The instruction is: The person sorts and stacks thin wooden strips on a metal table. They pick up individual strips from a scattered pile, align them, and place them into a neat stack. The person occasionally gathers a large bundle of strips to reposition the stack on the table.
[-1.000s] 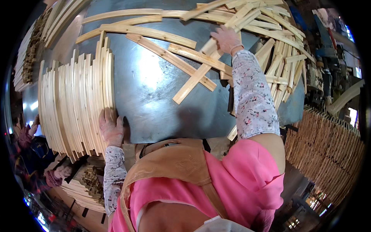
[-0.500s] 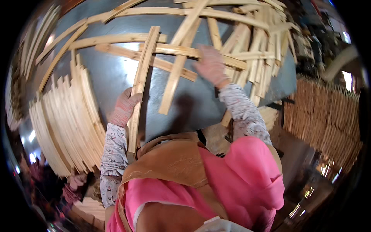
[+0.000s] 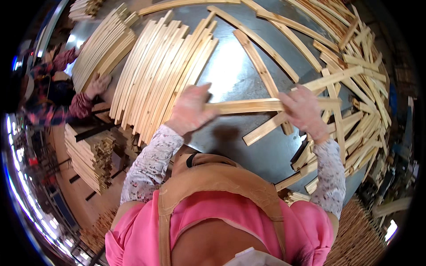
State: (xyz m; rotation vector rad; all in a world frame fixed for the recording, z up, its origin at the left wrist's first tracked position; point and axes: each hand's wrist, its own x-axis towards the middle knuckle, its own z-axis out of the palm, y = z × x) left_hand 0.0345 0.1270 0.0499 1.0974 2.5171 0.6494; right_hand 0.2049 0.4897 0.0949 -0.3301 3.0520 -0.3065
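My left hand (image 3: 191, 109) is open, thumb and fingers apart, beside the right edge of a row of pale wooden strips (image 3: 153, 75). One wooden strip (image 3: 248, 106) lies crosswise in front of me, its left end close to my left thumb. Over its right part is my right hand (image 3: 305, 111), fingers bent down around it. Beneath that strip, a shorter-looking strip (image 3: 265, 128) slants toward me, and a knotty strip (image 3: 257, 62) runs away to the far side. Both hands appear to wear thin pinkish gloves.
A loose heap of strips (image 3: 364, 111) covers the right side of the metal table (image 3: 226, 57). At the left, another person's hand (image 3: 98, 85) is by a second strip stack (image 3: 104, 48). Below the table's left edge stands a lower stack (image 3: 86, 159).
The view has turned left, bringing the other person into sight. My left hand has let go of the long strip it held and is by the row. My right hand remains at a crosswise strip.
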